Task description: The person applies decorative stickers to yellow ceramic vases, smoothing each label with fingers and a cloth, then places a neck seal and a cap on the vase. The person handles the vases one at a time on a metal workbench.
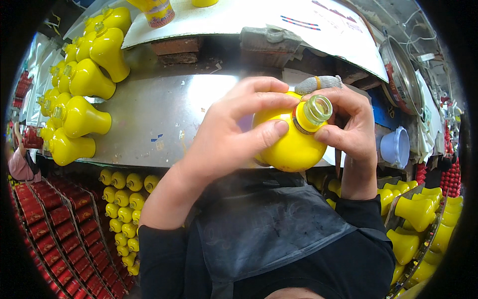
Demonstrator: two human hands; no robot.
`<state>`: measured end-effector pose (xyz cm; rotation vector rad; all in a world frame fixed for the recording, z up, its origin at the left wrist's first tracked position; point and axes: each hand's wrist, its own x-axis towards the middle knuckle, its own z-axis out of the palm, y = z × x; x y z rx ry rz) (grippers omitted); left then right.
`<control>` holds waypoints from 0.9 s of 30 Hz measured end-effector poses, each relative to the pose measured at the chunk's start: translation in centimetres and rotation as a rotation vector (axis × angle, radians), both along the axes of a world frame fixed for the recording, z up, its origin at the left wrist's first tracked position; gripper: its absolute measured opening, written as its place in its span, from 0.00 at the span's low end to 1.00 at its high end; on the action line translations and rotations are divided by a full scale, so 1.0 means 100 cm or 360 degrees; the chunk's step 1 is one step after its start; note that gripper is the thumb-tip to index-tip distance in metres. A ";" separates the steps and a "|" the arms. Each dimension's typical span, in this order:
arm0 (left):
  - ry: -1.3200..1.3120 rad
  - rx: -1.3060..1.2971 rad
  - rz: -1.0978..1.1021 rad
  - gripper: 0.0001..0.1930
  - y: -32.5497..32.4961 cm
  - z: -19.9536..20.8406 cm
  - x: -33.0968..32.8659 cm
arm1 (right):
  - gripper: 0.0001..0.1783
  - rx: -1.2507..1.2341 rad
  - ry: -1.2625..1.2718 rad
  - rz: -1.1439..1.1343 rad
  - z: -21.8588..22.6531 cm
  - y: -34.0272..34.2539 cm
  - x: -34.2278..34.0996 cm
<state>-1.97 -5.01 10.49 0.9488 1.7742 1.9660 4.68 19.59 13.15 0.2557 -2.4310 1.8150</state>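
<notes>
A glossy yellow bottle (pixel 294 149) with a bare clear-glass mouth is tilted up toward me between my two hands. My left hand (pixel 239 124) grips its left side, the thumb on the shoulder and the fingers reaching over the top. My right hand (pixel 354 117) pinches close to the neck from the right, thumb below the glass mouth. A grey knit finger cover (pixel 318 84), tied with a yellowish band, sits on one right finger. Around the base of the neck runs a narrow dark and reddish strip (pixel 298 121), partly hidden by my fingers.
Several yellow bottles (pixel 89 79) lie stacked on the left of the metal worktop (pixel 144 119). A white board (pixel 239 15) rests on bricks (pixel 177 47) beyond, bearing striped strips (pixel 300 23). More yellow bottles fill racks (pixel 438 224) at right; a lilac bucket (pixel 395 148) stands nearby.
</notes>
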 end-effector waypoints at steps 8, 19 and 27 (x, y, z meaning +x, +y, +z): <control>0.0038 -0.0050 -0.0274 0.22 0.003 -0.003 -0.018 | 0.31 -0.0028 -0.0112 -0.0005 0.004 -0.005 0.000; 0.0363 -0.0149 0.0010 0.34 0.011 0.018 -0.013 | 0.26 0.0111 -0.0135 -0.0055 0.014 -0.009 -0.004; 0.0381 -0.0169 0.0362 0.20 0.025 0.043 0.009 | 0.18 0.0250 0.0203 -0.0064 0.013 -0.014 0.002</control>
